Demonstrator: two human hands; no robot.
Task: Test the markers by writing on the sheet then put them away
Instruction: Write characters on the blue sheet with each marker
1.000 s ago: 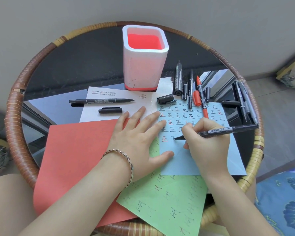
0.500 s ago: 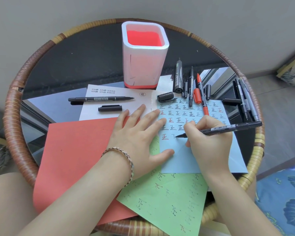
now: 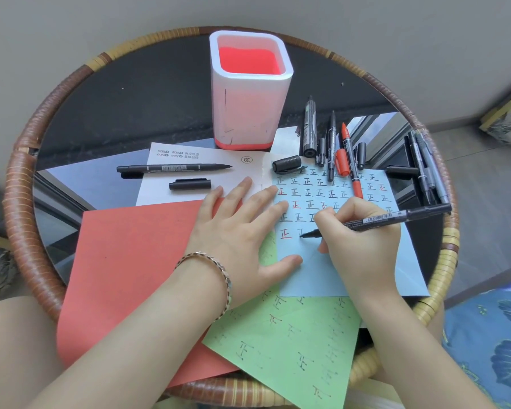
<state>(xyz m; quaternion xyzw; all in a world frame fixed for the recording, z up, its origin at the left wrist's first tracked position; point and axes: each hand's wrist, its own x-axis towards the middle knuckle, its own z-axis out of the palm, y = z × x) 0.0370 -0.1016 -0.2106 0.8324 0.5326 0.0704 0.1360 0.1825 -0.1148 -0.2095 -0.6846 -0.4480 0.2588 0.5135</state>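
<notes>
1. Our right-hand fingers (image 3: 331,219) are curled tight around a black marker (image 3: 396,217), gripping it near the tip, and that tip touches the blue sheet (image 3: 366,276).
2. Our right hand (image 3: 363,243) rests on that sheet, and the marker's capped back end points toward the right edge of the tabletop.
3. Our left hand (image 3: 242,231) lies flat with fingers spread, holding nothing; the fingertips press on the blue sheet's left edge and the thumb on its lower left part.
4. The blue sheet sits on the right half of the tabletop, covered in rows of black and red written marks.
5. It overlaps a green sheet (image 3: 292,349) at the near edge; a red sheet (image 3: 130,261) lies to the left.
6. An uncapped black marker (image 3: 174,167) and its cap (image 3: 190,184) rest on a white sheet (image 3: 160,196) left of centre.
7. A white pen holder (image 3: 248,113) with a red interior stands toward the far edge.
8. Several markers, including a red marker (image 3: 351,163), lie along the blue sheet's far edge, more near the right rim (image 3: 425,169).
9. The wicker rim (image 3: 21,202) rings the dark tabletop.
</notes>
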